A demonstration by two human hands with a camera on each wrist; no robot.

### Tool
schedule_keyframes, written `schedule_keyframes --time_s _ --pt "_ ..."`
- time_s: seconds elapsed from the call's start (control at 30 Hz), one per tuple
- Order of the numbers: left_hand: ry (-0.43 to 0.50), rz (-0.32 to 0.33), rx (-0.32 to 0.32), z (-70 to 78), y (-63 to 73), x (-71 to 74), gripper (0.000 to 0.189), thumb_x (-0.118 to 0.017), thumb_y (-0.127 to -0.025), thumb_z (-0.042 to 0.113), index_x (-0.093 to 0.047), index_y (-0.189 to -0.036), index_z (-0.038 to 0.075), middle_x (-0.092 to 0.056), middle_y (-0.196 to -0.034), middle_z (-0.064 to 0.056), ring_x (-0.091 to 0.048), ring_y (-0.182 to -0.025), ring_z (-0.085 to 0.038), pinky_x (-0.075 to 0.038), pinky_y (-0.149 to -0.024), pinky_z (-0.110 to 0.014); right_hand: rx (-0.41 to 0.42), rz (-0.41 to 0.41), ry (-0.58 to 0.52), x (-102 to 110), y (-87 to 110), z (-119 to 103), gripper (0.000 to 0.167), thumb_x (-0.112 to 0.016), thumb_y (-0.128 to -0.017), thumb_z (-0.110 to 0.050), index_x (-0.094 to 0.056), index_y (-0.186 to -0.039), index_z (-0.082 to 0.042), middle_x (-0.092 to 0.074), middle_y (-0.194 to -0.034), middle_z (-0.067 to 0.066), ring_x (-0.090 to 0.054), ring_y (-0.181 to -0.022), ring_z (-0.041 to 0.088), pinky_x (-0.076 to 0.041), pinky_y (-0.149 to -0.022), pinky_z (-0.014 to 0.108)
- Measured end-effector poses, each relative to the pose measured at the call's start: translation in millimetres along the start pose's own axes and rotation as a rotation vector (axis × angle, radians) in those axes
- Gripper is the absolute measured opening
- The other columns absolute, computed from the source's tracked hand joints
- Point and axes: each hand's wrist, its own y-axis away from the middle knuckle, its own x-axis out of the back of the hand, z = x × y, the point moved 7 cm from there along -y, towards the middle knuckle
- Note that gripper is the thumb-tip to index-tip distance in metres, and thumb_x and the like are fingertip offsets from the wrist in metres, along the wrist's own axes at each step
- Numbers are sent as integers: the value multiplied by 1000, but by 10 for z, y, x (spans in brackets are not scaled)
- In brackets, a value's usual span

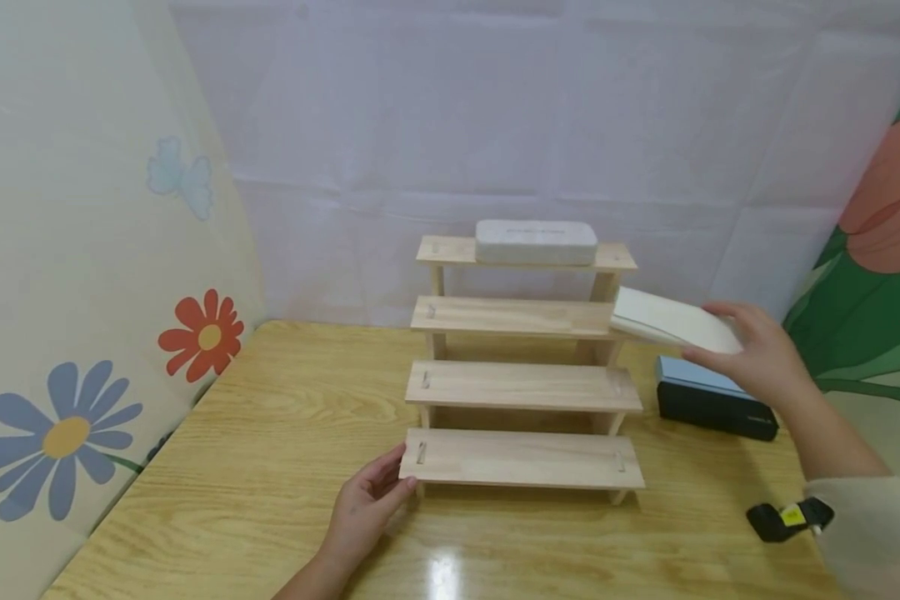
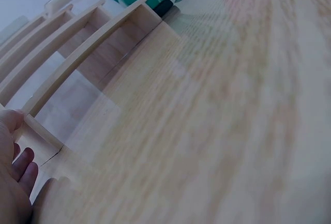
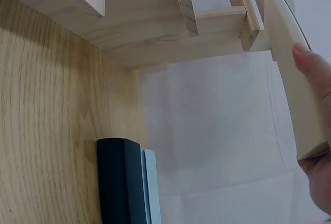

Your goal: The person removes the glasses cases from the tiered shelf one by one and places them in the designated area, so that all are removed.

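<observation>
A wooden tiered display stand (image 1: pixel 521 387) rises in steps on the table. My left hand (image 1: pixel 362 508) holds the left end of its lowest step, thumb at the front corner; the left wrist view shows the other fingers (image 2: pixel 28 169) loosely bent below the board. My right hand (image 1: pixel 765 350) grips a flat cream-white box (image 1: pixel 675 319) by its right end, thumb on one side. The box is held tilted, its left end overlapping the right end of the second step from the top in the head view. Another white box (image 1: pixel 536 242) lies on the top step.
Right of the stand, a black box (image 1: pixel 716 408) and a light blue one (image 1: pixel 693 372) lie together on the wood-grain table (image 1: pixel 307 400). A small black object with a yellow label (image 1: pixel 791 517) is near my right sleeve. A white cloth (image 1: pixel 390 125) hangs behind.
</observation>
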Motion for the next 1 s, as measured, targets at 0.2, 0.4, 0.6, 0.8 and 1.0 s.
schedule_keyframes --time_s 0.2,0.4,0.6,0.8,1.0 --pt "-10 3 -1 -8 -8 0 47 -71 -87 4 -57 -132 -3 -59 -134 -21 -60 -122 -35 -53 -98 -27 -26 -1 13 43 39 125 80 -75 -85 -44 -42 -145 -2 -38 -145 33 -35 -127 52 -36 -89 67" --pt "-12 10 2 -21 -14 6 47 -71 -87 2 -58 -131 -2 -60 -134 -20 -60 -121 -34 -53 -97 -25 -27 22 20 97 79 252 78 -75 -85 -42 -44 -143 -1 -41 -143 33 -37 -125 51 -37 -87 64" --pt "-6 0 -19 -3 -6 -5 47 -71 -88 4 -57 -132 -4 -59 -134 -22 -60 -122 -34 -53 -98 -28 -46 39 38 153 142 363 76 -75 -85 -41 -45 -142 0 -42 -140 34 -39 -119 49 -37 -82 60" --pt "-6 1 -17 -7 -6 0 47 -71 -88 5 -57 -132 -3 -60 -134 -21 -60 -122 -33 -53 -98 -27 -64 33 47 174 209 465 75 -74 -86 -40 -44 -142 2 -40 -138 36 -37 -119 51 -36 -82 61" --pt "-13 -2 -29 8 -1 2 48 -71 -88 5 -56 -132 -5 -59 -133 -22 -60 -121 -34 -54 -97 -26 -91 25 61 165 263 559 79 -72 -87 -42 -41 -142 5 -38 -138 39 -33 -122 55 -34 -86 65"
